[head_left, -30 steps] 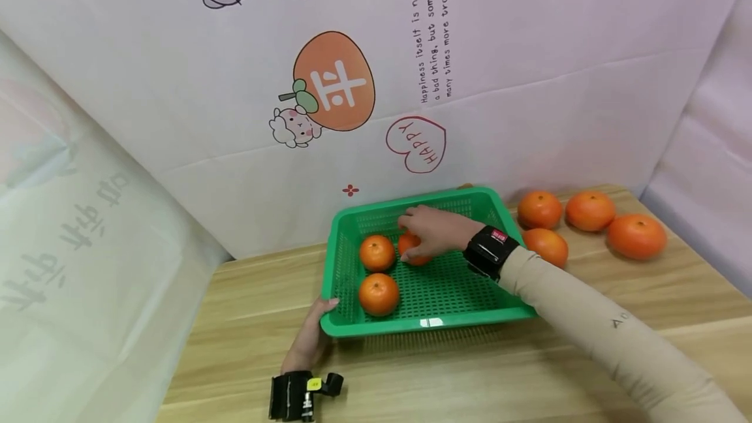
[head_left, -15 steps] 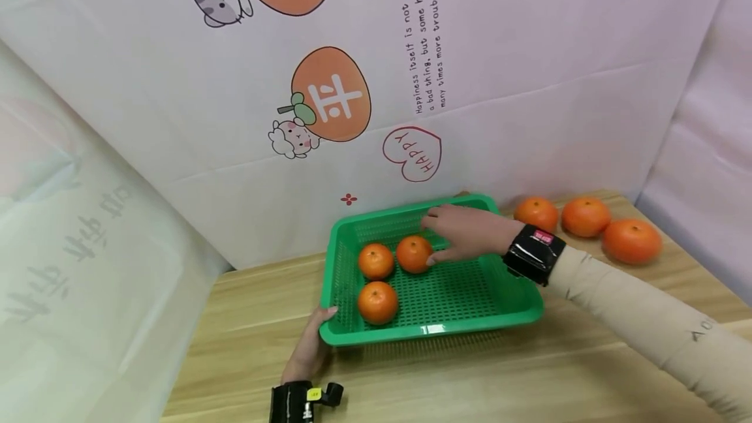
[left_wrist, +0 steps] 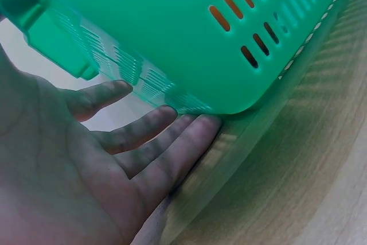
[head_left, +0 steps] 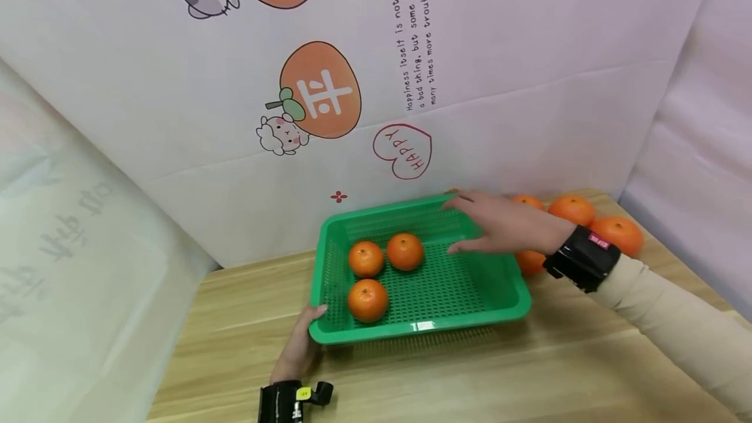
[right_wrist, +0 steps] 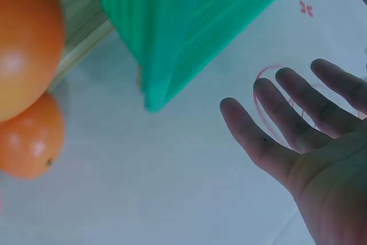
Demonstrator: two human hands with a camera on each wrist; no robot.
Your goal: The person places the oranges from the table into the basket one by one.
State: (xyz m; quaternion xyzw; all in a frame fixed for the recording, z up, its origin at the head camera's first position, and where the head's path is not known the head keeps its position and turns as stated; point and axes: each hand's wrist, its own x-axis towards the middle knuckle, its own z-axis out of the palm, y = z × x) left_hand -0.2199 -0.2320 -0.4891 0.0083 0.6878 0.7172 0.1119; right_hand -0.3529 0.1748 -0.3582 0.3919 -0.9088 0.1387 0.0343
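A green plastic basket (head_left: 420, 326) stands on the wooden table with three tangerines inside: one at the back left (head_left: 366, 259), one at the front left (head_left: 367, 300) and one further right at the back (head_left: 405, 252). My left hand (head_left: 298, 339) holds the basket's front left corner, thumb over the rim. In the left wrist view its fingers (left_wrist: 166, 156) lie against the outer wall near the bottom. Above the basket's right half hovers my right hand (head_left: 499, 219), fingers spread and holding nothing.
Several tangerines lie right of the basket, among them one at the far right (head_left: 619, 235) and one behind it (head_left: 572, 209); my right hand and wrist partly cover others. A printed white cloth (head_left: 499, 116) hangs behind the basket. The wooden table (head_left: 247, 318) extends to both sides.
My right hand let go of the tangerine now at the back right inside the basket, then moved right and away from it. My left hand stays at the basket corner.
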